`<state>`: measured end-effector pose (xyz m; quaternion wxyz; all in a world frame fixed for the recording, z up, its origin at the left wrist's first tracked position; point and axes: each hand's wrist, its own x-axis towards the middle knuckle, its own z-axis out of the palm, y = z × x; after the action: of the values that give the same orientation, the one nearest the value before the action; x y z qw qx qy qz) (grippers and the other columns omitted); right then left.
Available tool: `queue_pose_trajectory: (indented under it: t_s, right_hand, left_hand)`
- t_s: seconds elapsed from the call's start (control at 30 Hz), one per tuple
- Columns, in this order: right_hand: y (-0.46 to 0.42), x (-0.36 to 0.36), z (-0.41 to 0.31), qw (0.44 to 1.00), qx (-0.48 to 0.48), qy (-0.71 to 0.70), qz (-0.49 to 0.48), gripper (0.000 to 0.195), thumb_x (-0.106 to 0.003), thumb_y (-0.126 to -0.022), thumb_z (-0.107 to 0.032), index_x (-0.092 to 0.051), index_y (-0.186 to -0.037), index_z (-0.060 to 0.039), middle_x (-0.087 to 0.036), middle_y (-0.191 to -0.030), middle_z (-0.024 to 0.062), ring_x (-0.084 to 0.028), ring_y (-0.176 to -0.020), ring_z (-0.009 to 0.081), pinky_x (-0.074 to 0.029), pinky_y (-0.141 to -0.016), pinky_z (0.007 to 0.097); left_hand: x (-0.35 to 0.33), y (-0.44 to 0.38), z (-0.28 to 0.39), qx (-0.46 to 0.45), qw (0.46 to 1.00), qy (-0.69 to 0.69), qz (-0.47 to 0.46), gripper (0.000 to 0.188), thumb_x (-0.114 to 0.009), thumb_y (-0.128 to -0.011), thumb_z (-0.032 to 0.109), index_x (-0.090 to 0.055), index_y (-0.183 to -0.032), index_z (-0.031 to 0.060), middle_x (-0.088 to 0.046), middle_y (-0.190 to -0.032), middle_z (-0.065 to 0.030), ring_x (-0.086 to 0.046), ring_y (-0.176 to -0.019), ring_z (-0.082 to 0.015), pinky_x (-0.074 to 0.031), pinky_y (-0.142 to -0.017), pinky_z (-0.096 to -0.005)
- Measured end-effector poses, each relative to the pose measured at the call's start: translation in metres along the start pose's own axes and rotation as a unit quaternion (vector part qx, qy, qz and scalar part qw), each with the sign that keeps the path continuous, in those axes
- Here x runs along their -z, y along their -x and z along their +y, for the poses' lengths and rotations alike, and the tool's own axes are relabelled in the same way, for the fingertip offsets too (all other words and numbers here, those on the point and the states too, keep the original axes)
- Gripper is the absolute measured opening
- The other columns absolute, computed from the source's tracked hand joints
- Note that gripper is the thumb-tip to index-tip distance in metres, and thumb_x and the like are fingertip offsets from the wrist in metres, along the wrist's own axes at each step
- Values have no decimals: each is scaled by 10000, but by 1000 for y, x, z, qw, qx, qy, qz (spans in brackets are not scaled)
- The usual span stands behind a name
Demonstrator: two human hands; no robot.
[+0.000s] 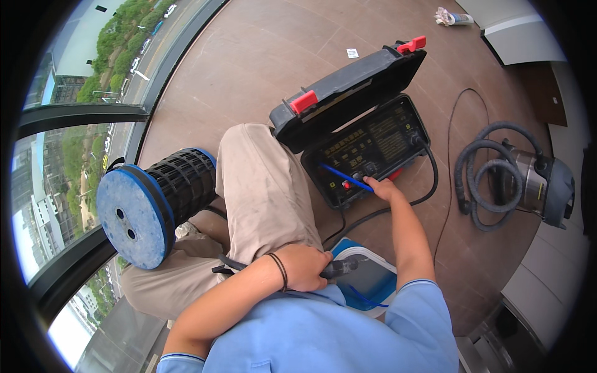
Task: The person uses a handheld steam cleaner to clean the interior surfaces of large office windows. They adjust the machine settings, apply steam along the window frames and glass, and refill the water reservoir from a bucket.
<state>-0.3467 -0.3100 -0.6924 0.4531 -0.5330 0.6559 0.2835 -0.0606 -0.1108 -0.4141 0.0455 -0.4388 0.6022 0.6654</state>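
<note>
My left hand is closed around a black handheld tool in front of my waist, and a black hose runs behind its wrist. Beneath the tool is a blue and white container with a blue strip over it. My right hand reaches to the control panel of an open black hard case with red latches, fingers at a dark knob. A blue strip or tube crosses the panel and meets this hand; whether it is gripped is unclear. A thick black cable leaves the panel.
A blue-ended reel with black ribbed sides stands by my legs, near the window frame. To the right are a wet-dry vacuum, its coiled grey hose and a thin cord. A white packet lies on the tiled floor.
</note>
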Motion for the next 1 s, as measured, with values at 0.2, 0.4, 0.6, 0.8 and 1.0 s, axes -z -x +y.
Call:
queue_pose_trajectory:
  t_s: [0.2, 0.4, 0.6, 0.8, 1.0]
  right_hand:
    - [-6, -2, 4, 1000, 18, -9, -6, 1090, -677, -773, -752, -562, -1316, 185, -554, -1437, 304, -536, -1361, 351, -397, -1129, 364]
    - [11, 1, -9, 1000, 8, -3, 2, 1060, -675, -780, -746, -590, -1287, 181, -580, -1412, 293, -573, -1313, 345, -415, -1105, 364]
    - [22, 6, -16, 1000, -2, 8, -2, 990, -648, -820, -713, -608, -1283, 162, -601, -1375, 301, -576, -1300, 370, -417, -1094, 390]
    - [0, -1, -1, 1000, 5, 10, -4, 1097, -642, -778, -776, -580, -1291, 192, -554, -1423, 323, -539, -1349, 369, -388, -1130, 378]
    - [6, 3, -9, 999, -15, 33, -17, 1136, -628, -772, -795, -550, -1318, 198, -541, -1434, 327, -532, -1354, 381, -384, -1135, 387]
  left_hand:
    - [1, 10, 10, 9, 999, -30, -1, 460, -643, -870, 320, -618, -1238, 46, -723, -953, -225, -704, -912, -407, -551, -843, -494]
    - [-1, 7, 9, 21, 998, -50, 10, 488, -636, -876, 348, -610, -1245, 31, -726, -961, -219, -709, -915, -399, -560, -832, -493]
    - [5, -1, 0, 41, 999, -17, -21, 497, -638, -879, 357, -613, -1234, 11, -721, -990, -248, -699, -953, -413, -542, -887, -477]
    - [14, -10, -8, 71, 994, 45, -65, 509, -643, -879, 362, -618, -1225, -11, -718, -978, -268, -684, -972, -429, -525, -899, -466]
    - [17, -15, -14, 72, 989, 87, -98, 495, -666, -865, 361, -630, -1197, -4, -723, -942, -252, -694, -943, -409, -527, -874, -468]
